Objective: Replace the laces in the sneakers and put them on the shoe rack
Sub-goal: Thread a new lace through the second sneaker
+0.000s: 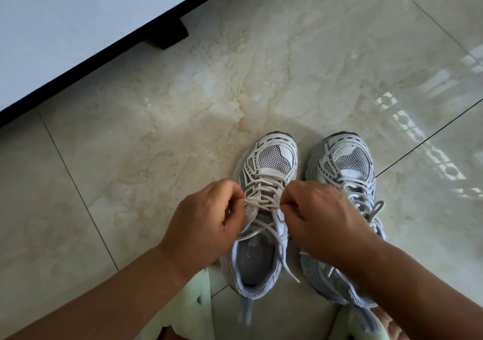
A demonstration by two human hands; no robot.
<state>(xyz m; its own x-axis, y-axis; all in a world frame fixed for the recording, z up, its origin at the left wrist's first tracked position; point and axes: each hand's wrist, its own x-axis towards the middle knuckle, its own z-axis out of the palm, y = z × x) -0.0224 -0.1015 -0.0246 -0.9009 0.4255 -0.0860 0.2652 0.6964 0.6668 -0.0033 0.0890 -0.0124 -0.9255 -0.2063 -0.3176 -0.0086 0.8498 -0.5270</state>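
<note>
Two white and grey mesh sneakers stand side by side on the tiled floor, toes pointing away from me. Over the left sneaker my left hand pinches its cream lace at the left side of the eyelets. My right hand pinches the same lace at the right side. Loose lace ends trail down across the shoe's opening. The right sneaker is laced, and my right hand and forearm cover part of it.
A white cabinet on dark feet runs across the upper left. Beige marble floor tiles spread around the shoes. Pale green footwear shows at the bottom edge under my arms.
</note>
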